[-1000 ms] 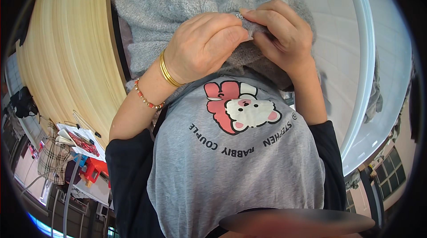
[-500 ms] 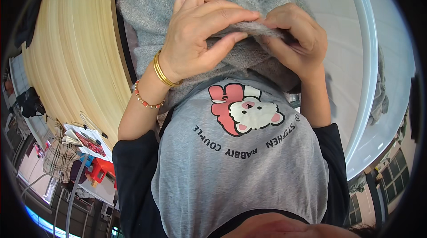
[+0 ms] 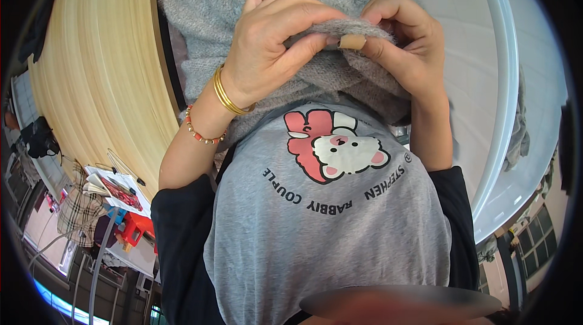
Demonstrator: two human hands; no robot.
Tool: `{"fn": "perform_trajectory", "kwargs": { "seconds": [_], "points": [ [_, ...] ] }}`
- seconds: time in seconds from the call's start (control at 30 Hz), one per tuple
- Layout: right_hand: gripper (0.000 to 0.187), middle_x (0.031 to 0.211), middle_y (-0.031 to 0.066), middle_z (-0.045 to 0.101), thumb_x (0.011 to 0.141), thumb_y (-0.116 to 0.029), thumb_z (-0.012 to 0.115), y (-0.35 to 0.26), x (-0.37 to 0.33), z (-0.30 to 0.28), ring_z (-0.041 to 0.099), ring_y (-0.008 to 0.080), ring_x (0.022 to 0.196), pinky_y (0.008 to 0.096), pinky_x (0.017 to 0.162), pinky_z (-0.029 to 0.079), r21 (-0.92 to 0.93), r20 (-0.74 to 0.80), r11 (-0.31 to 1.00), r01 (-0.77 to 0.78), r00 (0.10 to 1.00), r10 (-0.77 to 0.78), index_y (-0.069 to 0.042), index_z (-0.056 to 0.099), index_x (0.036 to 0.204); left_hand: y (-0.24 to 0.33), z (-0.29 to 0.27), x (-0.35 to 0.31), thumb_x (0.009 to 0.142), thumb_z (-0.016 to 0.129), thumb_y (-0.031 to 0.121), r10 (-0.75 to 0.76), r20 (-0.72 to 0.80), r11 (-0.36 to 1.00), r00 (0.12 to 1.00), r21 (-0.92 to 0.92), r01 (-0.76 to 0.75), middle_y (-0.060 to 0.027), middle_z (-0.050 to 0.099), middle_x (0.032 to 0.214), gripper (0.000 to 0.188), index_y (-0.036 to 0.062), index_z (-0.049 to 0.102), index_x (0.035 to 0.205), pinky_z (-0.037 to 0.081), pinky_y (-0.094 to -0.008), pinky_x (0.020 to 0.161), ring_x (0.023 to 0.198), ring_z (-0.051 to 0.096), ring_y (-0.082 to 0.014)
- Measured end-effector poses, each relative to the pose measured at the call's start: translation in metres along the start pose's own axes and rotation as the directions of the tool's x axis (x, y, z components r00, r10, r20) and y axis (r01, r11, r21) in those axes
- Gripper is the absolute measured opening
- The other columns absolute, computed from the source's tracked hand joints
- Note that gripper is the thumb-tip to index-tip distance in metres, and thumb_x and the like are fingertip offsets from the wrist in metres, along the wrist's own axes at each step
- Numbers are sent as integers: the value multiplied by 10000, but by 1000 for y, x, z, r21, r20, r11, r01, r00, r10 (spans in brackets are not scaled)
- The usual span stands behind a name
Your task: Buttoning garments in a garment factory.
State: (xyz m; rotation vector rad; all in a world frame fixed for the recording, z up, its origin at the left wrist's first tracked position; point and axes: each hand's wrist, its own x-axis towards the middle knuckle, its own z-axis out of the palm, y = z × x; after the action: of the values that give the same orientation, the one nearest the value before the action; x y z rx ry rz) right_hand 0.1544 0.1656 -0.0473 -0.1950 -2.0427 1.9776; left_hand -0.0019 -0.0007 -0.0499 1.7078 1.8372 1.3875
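A fuzzy grey knit, seemingly a garment (image 3: pixel 203 21), lies bunched across my lap. One folded edge of it is raised between my two hands. My left hand (image 3: pixel 264 43), with gold bangles (image 3: pixel 226 91) and a red beaded bracelet (image 3: pixel 197 131) on its arm, is closed on that edge, fingers above and thumb below. Opposite it, my right hand (image 3: pixel 416 52) pinches the same edge between thumb and fingers. A tan wrap (image 3: pixel 352 42), like tape or a bandage, covers the right thumb's tip. Whether anything small sits inside the fold is hidden.
A light wood tabletop (image 3: pixel 97 64) with a dark edge runs along my left. On the right stands a white surface with a curved, pale raised rim (image 3: pixel 507 82); more grey cloth (image 3: pixel 519 131) lies beyond it. Papers (image 3: pixel 118 188) and a red plastic item (image 3: pixel 136 228) are at lower left.
My right thumb has come out from beneath the knit, showing its tan-wrapped tip near my left thumb. The pinched edge has turned and risen slightly. Both hands keep hold of it.
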Motion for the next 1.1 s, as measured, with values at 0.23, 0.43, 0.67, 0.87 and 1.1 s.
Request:
{"fn": "perform_trajectory", "kwargs": {
  "seconds": [0.23, 0.43, 0.67, 0.87, 1.1],
  "points": [
    [218, 864, 57, 597, 810, -106, 760, -1, 2, -4, 546, 133, 771, 243, 678, 416, 54, 33, 997, 49, 998, -51, 4, 608, 919, 4, 0, 0, 773, 697, 127, 17, 0, 1000, 1000, -9, -17, 19, 666, 860, 197, 123, 699, 970, 334, -308, 754, 773, 612, -140],
    [258, 823, 70, 586, 786, -150, 778, -3, 1, -5, 532, 142, 753, 256, 644, 394, 87, 90, 994, 72, 993, -80, 11, 604, 888, 13, 10, 0, 696, 712, 150, 61, -76, 997, 995, 54, -57, 16, 639, 791, 226, 122, 669, 916, 335, -305, 728, 690, 583, -149],
    [196, 789, 62, 592, 745, -71, 733, -16, 4, 3, 526, 118, 674, 241, 587, 394, -95, 54, 971, 221, 975, -217, 24, 619, 873, 18, 15, -1, 665, 697, 146, -30, -142, 998, 989, 47, 37, 10, 621, 775, 224, 125, 650, 883, 344, -318, 745, 690, 569, -166],
    [187, 799, 39, 603, 714, -1, 707, -22, -4, 0, 533, 99, 648, 230, 577, 410, -195, 69, 965, 177, 984, -166, 12, 645, 890, 9, 0, 0, 689, 730, 182, 41, -30, 987, 999, 156, -35, 24, 615, 801, 197, 145, 654, 867, 343, -339, 799, 735, 563, -173],
    [293, 850, 70, 601, 722, 55, 636, -38, -21, -31, 572, 173, 738, 268, 653, 436, -464, 56, 880, -98, 989, 140, 6, 660, 1010, 2, -54, 18, 751, 759, 205, 76, 327, 873, 942, 434, -221, -30, 619, 842, 206, 85, 655, 883, 337, -389, 938, 815, 573, -213]
  ]
}}
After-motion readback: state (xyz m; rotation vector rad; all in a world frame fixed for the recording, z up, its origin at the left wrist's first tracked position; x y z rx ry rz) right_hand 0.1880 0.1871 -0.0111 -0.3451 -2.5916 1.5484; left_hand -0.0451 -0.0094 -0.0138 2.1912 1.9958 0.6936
